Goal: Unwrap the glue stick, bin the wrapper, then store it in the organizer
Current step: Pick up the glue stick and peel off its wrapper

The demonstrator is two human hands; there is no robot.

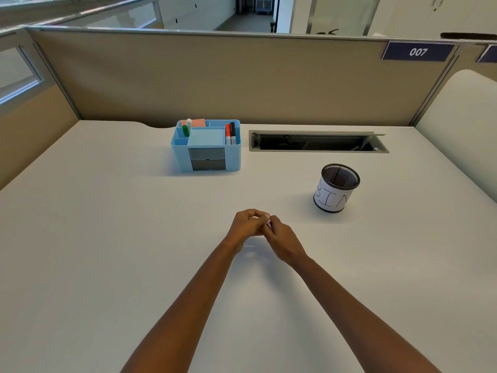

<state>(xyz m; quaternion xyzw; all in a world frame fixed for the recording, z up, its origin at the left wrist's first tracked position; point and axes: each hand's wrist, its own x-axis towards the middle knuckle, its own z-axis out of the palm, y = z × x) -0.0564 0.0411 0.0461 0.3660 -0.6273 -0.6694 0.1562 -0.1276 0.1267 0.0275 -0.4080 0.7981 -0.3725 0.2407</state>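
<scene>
Extending over one plain white desk [107,238], the left hand [247,223] and right hand [282,238] meet, fingers pinched together on a small, mostly hidden item, presumably the glue stick [267,218]. Beyond stand one mesh bin [336,188], one blue organizer [205,145] holding two markers [230,133], then one beige partition [215,76].

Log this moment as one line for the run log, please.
stage: unwrapping | left hand and right hand: together on small item, mostly hidden | bin: upright, right | organizer: far centre
</scene>
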